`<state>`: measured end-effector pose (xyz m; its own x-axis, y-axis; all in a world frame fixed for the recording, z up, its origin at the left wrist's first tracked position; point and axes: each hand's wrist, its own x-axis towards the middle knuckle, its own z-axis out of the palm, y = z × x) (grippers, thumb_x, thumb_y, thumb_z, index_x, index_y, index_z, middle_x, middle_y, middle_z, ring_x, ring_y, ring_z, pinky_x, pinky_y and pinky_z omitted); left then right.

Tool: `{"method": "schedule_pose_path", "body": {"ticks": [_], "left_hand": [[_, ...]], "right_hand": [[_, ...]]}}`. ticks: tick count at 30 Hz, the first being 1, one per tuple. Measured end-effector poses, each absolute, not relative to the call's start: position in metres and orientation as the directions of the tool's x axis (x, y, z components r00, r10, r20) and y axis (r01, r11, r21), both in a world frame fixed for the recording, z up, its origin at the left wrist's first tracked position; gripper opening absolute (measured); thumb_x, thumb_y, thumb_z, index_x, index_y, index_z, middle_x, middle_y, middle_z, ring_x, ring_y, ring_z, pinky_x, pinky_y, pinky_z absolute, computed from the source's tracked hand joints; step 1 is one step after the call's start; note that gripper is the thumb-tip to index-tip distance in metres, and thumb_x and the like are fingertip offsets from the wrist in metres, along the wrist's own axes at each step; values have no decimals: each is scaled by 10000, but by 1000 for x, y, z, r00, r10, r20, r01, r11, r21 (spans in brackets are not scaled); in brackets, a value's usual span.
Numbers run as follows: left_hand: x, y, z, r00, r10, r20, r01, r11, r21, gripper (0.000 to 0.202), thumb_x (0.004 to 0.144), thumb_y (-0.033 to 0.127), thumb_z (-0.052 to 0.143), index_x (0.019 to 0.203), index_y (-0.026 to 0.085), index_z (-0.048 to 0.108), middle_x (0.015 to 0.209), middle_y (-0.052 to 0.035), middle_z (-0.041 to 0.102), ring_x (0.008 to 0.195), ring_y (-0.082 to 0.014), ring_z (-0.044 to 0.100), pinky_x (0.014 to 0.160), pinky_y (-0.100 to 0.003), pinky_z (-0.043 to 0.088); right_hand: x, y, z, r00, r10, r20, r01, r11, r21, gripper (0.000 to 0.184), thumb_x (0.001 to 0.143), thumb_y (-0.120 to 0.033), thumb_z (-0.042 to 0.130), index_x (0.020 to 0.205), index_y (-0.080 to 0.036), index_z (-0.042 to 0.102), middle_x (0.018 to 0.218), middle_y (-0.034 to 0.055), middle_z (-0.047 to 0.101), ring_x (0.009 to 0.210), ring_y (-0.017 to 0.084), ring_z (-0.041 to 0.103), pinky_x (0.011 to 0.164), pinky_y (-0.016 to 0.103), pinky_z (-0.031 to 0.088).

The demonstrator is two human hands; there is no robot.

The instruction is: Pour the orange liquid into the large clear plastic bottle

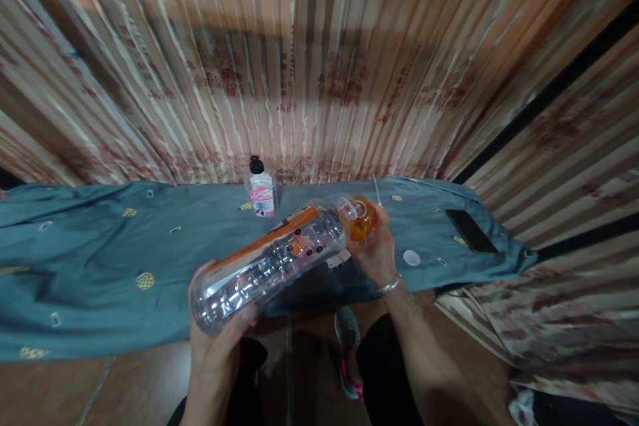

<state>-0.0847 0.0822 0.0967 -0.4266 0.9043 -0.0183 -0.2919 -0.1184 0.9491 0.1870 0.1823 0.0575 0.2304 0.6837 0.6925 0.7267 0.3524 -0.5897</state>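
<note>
My left hand (219, 339) is wrapped round the base of a large clear plastic bottle (269, 266) with an orange label. The bottle lies tilted in the air, its neck end up and to the right, and no liquid is plain inside it. In my right hand (375, 249) is a small clear bottle (363, 221) with amber liquid. Its narrow end points left and meets the large bottle's neck end; whether the two mouths touch, I cannot make out.
On the teal patterned cloth (94, 246) stand or lie a white-and-pink bottle (262, 193) with a black top, a thin white stick (377, 190), a white round disc (411, 257) and a dark phone (470, 231). Pleated curtains (319, 80) hang behind.
</note>
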Motion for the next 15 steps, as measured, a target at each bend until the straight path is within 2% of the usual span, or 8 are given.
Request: {"method": "schedule_pose_path", "body": {"ticks": [6, 12, 15], "left_hand": [[-82, 82, 102, -411, 911, -19, -313, -121, 942, 986, 533, 455, 1018, 1394, 240, 588, 895, 11, 721, 586, -136, 594, 535, -270, 503], [-80, 80, 102, -405, 914, -29, -310, -107, 945, 934, 567, 462, 1007, 1378, 254, 595, 989, -16, 739, 629, -152, 634, 545, -276, 516], [-78, 80, 104, -402, 915, -38, -336, -109, 936, 916, 550, 449, 1016, 1345, 270, 597, 975, 3, 734, 602, -138, 621, 523, -266, 515]], "right_hand": [[188, 182, 56, 232, 667, 708, 742, 349, -572, 849, 775, -477, 871, 1488, -201, 500, 1417, 177, 705, 1245, 351, 738, 1038, 557, 639], [188, 182, 57, 242, 675, 697, 735, 342, -585, 859, 774, -478, 867, 1490, -192, 488, 1404, 183, 708, 1243, 352, 738, 1019, 554, 646], [189, 182, 57, 246, 677, 694, 740, 331, -585, 844, 771, -483, 853, 1478, -190, 497, 1385, 184, 716, 1237, 355, 740, 1020, 556, 644]]}}
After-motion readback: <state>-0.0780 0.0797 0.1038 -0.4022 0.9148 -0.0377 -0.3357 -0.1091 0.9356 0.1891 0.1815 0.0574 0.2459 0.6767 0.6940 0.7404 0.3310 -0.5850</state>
